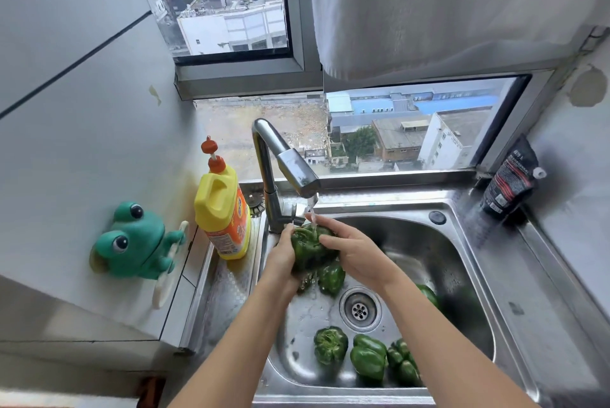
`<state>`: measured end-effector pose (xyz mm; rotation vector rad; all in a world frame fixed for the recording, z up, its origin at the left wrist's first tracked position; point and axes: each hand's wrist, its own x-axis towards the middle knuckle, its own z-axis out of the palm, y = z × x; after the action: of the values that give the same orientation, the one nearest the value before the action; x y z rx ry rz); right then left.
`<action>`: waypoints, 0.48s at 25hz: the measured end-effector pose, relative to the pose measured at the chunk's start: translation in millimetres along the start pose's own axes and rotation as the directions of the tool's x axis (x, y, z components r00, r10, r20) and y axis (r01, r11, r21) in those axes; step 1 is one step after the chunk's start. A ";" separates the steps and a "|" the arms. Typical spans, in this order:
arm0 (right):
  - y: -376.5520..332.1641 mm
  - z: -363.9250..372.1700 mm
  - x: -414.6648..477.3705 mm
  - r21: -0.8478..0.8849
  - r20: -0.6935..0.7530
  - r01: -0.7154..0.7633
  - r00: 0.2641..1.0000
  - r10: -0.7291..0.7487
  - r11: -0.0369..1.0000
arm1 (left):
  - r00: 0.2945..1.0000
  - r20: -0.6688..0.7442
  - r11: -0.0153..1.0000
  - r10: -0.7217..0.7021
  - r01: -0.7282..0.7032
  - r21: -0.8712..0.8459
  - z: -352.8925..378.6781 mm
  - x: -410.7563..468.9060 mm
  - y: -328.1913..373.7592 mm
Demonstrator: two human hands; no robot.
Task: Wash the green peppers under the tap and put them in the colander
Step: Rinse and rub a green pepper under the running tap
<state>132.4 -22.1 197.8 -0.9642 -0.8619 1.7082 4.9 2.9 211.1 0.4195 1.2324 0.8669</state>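
The tap spout point(297, 170) overhangs the rear left of the sink point(429, 242); the left hand point(280, 255), right hand point(356, 249) and held pepper point(308, 246) fill the gap beneath it. Loose peppers point(368, 356) crowd the near floor. The right rear of the basin is open. A yellow bottle point(221, 209) occupies the left ledge

Sink point(462, 209): stainless steel, brushed, wet and streaked with glare.
Tap point(297, 166): polished metal, catching bright reflections.
Held green pepper point(307, 247): glossy skin, slick with water.
Detergent bottle point(221, 209): smooth yellow plastic, shiny, with a glossy orange label.
Frog holder point(135, 239): green plastic, smooth, soft sheen.
Pouch point(508, 186): black glossy film.
Curtain point(445, 4): white cloth, matt.
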 end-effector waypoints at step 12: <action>-22.4 -5.2 0.8 -0.778 0.002 0.126 0.980 -0.199 0.616 | 1.000 0.022 0.998 -0.017 0.016 0.054 22.9 8.7 -0.3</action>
<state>145.6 -14.2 214.9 -1.4527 -1.6477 1.0854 27.1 13.1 212.5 0.4603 1.2387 0.8143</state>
